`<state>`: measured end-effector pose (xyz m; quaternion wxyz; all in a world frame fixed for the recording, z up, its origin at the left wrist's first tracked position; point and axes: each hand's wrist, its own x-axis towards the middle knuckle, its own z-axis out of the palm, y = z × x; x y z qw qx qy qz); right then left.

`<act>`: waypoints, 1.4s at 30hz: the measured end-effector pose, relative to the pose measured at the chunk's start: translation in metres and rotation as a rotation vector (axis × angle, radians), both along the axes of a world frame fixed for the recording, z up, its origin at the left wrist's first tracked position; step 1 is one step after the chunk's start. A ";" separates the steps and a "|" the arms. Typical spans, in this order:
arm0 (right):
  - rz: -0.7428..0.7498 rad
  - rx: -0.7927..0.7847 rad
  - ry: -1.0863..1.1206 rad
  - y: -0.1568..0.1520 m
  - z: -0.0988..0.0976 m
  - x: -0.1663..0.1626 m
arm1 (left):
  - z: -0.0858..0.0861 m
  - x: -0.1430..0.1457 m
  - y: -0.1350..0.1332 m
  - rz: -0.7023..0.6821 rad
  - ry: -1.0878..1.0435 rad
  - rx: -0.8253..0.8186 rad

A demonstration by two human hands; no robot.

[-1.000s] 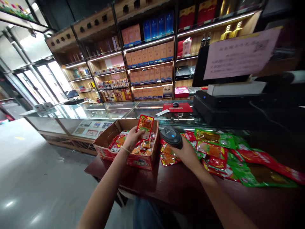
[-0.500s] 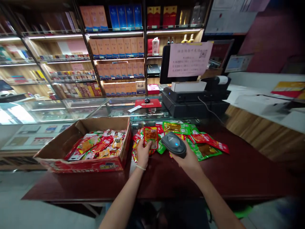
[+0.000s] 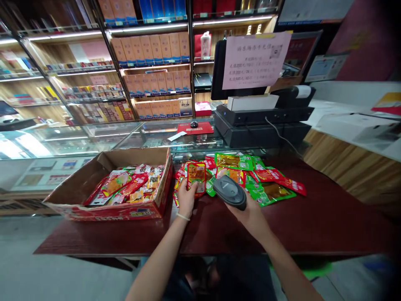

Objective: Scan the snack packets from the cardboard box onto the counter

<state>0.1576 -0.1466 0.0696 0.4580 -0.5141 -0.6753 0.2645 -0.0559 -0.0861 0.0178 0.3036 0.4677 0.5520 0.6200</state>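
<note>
My left hand (image 3: 186, 199) grips a small red snack packet (image 3: 196, 177) by its lower edge and holds it upright over the dark red table (image 3: 313, 221). My right hand (image 3: 250, 211) is closed round a dark handheld barcode scanner (image 3: 233, 192), whose head points towards the packet a short way to its left. Behind both hands lies a loose pile of red and green snack packets (image 3: 250, 175). To the left stands an open cardboard box (image 3: 84, 190) with several more such packets inside.
A black till with a monitor and a pink paper notice (image 3: 255, 60) stands behind the pile, its cable trailing down. A glass counter (image 3: 94, 142) runs along the back left, with shelves of boxed goods (image 3: 150, 46) behind it.
My left hand lifted the red packet out of the box and carried it right, in front of the scanner. The view swung right and down; the scanner hand barely shifted.
</note>
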 end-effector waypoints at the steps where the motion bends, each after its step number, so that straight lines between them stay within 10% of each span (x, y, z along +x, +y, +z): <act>1: -0.014 -0.015 0.012 -0.001 0.001 0.002 | 0.000 -0.001 0.000 0.010 0.015 0.017; 8: -0.200 -0.143 0.114 -0.006 0.007 0.045 | 0.021 0.013 -0.005 0.017 0.219 0.124; 13: -0.340 -0.225 0.206 -0.015 -0.002 0.087 | 0.037 0.049 -0.006 -0.247 0.626 0.332; 20: -0.344 -0.230 0.237 -0.032 -0.017 0.117 | -0.001 0.084 -0.011 -0.439 1.167 0.267; 32: -0.270 -0.250 0.269 -0.031 -0.012 0.093 | -0.007 0.079 -0.014 -0.400 1.130 0.312; 42: -0.123 -0.160 0.048 -0.002 0.026 0.041 | 0.098 -0.012 -0.026 -0.120 1.062 0.454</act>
